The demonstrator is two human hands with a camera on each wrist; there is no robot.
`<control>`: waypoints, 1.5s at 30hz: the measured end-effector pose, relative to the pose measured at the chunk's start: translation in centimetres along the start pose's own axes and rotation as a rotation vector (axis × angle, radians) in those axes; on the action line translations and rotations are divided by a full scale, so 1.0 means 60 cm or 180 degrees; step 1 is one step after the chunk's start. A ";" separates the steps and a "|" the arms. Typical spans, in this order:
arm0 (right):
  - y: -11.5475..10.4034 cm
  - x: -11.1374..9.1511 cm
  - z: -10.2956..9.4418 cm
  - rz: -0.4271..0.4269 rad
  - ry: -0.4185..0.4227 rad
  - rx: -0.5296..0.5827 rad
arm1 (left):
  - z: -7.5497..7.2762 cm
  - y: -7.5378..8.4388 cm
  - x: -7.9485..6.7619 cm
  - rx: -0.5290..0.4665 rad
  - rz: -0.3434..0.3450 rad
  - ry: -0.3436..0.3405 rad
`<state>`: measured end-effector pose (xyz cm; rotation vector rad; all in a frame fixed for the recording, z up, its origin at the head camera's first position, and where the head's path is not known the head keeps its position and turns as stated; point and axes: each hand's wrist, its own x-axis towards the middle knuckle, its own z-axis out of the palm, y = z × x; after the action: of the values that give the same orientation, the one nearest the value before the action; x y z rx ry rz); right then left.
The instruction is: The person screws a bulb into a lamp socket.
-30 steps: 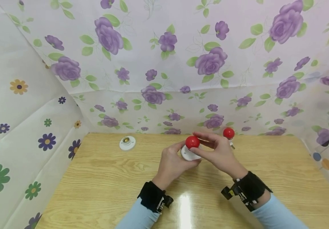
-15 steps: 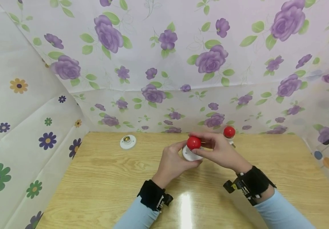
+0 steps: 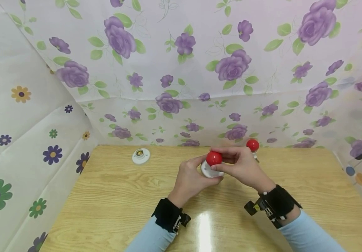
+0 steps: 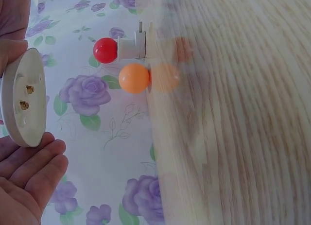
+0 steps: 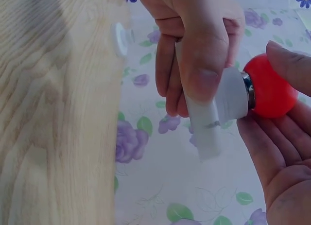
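Note:
A red bulb (image 3: pixel 214 158) with a metal screw base sits in a round white lamp holder (image 3: pixel 207 170), both raised over the table. My left hand (image 3: pixel 189 180) grips the holder by its rim, thumb on one side and fingers on the other. The holder's underside, with two brass screws, faces the left wrist view. My right hand (image 3: pixel 242 168) pinches the red bulb between thumb and fingers. In the right wrist view, a strip of the metal base (image 5: pixel 249 90) shows between bulb and holder.
A second white lamp holder (image 3: pixel 141 156) lies at the table's back left. Behind my right hand, another red bulb (image 3: pixel 252 145) stands in a white plug-in socket with metal prongs. Beside it in the left wrist view is an orange ball (image 4: pixel 134 78). Flowered cloth hangs behind the table.
Both hands, with the bulb and holder, have shifted very slightly right in the head view. My right fingers have moved a little around the bulb; the left grip is unchanged.

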<state>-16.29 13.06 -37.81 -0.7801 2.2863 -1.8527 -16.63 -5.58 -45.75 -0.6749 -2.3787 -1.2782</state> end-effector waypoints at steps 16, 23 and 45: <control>0.010 -0.008 0.017 -0.0111 0.0563 0.0005 | 0.001 0.005 0.001 0.0029 -0.0001 0.0134; 0.010 -0.008 0.026 -0.0286 0.0777 0.0007 | 0.000 0.007 0.002 0.0055 -0.0019 0.0167; 0.010 -0.007 0.010 -0.0180 0.0500 -0.0208 | -0.006 0.000 0.008 0.0005 -0.0132 0.0000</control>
<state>-15.91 12.79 -38.60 -0.7395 2.4552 -1.9369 -16.99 -5.75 -45.33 -0.6282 -2.4051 -1.2931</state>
